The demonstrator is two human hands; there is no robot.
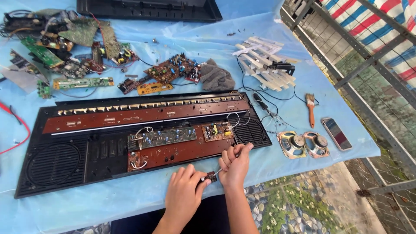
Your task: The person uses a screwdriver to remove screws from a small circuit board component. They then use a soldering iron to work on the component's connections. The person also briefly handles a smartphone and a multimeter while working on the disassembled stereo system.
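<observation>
Item: small reddish-brown circuit module (pixel 211 176), held at the near edge of the desk (pixel 108 199), just below the front rim of the opened black keyboard case (pixel 56 164); left hand (pixel 184 193) curled, fingers and thumb pinching the module from its left side; right hand (pixel 236 164) closed in a fist round a slim screwdriver (pixel 222 170), handle end up by the thumb, metal tip slanting down and left onto the module. Relation: module sits between the two hands, touching both the left fingertips and the tool tip; screwdriver's long axis runs diagonally, upper right to lower left; left hand is the nearer, being in direct contact, while the right reaches it only through the tool. Inside the case: long brown key-contact board (pixel 143 115) running left to right, green amplifier board (pixel 162 138) and small power board (pixel 216 130) beneath it, round speaker grille (pixel 53 164) at far left. On the blue cloth to the right, well apart: pair of loose speakers (pixel 303 144), paintbrush (pixel 310 108), phone (pixel 336 133), stack of white keys (pixel 264 65). Far side: grey rag (pixel 215 77), scattered spare boards (pixel 78 52)
</observation>
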